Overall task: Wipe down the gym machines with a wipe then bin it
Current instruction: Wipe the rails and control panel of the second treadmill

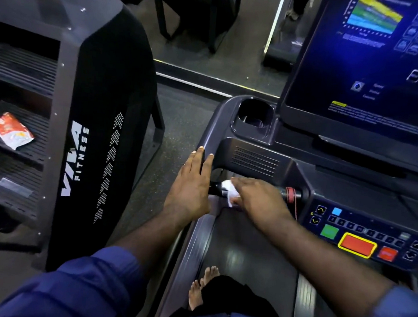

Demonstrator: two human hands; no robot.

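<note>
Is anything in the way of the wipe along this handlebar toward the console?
Yes: a red cord is looped round the handlebar at its console end, just past the right hand holding the wipe.

Pretty dim in here, most light is the blue glow off the screen [375, 59]. Soft glare on the belt [241, 257], and the wipe [228, 188] blows out white. Wide lens bends the edges hard; the sleeve [80, 288] and packet [12, 131] look smeary, small screen text is unreadable.
</note>
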